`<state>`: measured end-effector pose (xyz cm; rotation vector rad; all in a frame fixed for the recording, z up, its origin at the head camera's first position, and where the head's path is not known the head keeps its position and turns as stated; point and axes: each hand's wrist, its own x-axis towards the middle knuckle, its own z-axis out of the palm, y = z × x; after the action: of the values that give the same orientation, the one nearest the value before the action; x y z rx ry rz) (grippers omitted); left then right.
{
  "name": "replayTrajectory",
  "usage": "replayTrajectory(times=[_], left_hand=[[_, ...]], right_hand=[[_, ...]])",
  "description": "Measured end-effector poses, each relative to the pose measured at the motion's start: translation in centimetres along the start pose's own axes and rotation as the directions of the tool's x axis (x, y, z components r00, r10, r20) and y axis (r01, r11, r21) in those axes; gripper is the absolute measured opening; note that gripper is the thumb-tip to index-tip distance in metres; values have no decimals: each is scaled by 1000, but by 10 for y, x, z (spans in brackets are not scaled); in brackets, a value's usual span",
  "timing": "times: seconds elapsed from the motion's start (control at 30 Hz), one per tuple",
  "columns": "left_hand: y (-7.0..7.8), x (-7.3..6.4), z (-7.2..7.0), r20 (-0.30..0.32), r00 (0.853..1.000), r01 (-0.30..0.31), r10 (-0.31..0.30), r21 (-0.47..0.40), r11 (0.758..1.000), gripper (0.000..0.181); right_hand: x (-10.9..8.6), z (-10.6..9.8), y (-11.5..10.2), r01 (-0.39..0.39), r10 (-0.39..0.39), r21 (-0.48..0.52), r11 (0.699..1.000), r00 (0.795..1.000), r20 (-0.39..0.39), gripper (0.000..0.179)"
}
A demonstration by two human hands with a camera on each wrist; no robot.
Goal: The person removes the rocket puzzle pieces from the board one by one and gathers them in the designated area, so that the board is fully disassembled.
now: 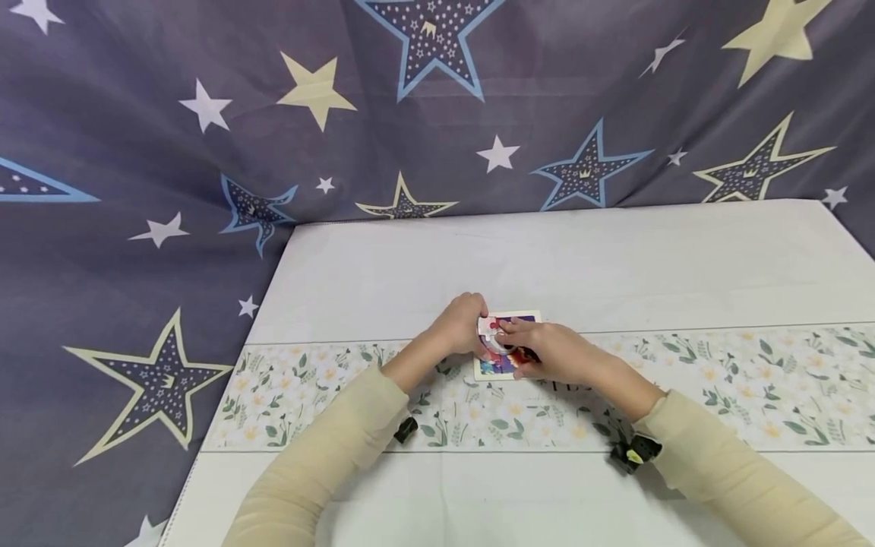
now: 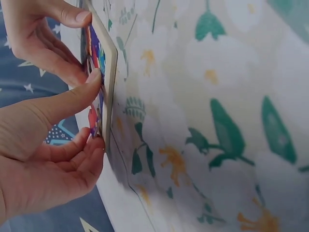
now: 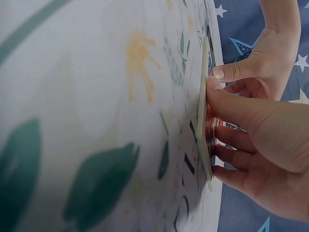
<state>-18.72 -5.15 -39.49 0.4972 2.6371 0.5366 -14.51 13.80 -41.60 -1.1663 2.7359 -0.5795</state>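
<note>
Across the far edge of the floral band (image 1: 472, 429) on the white cloth (image 1: 581, 258), we have the picture board (image 1: 506, 366) lying flat beneath both hands. Our left hand (image 1: 456, 327) sits at its left side, fingers curled in toward the thumb, seemingly pinching a pale, round piece (image 1: 488, 327) over the picture. Our right hand (image 1: 563, 353) reaches in from the other side, fingers bent and spread, tips at the board's face; whether they grip anything, we cannot tell. To handle this well, we should work with light fingertip pressure, spread evenly, so the thin board neither slides nor tips. One hand does best to steady the rim while the other guides the piece. Our fingers crowd the middle, so lifting a knuckle would give us a clearer view.
</note>
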Motion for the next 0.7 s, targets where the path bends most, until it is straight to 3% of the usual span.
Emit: replayTrajectory(times=[0.4, 0.7], left_hand=[[-5, -1, 0, -39, 999, -37, 36, -32, 999, 42], [-11, 3, 1, -123, 992, -36, 8, -222, 974, 18]], right_hand=[[0, 1, 0, 7, -7, -8, 1000, 1000, -8, 60], [-1, 0, -1, 8, -8, -7, 1000, 1000, -15, 59]])
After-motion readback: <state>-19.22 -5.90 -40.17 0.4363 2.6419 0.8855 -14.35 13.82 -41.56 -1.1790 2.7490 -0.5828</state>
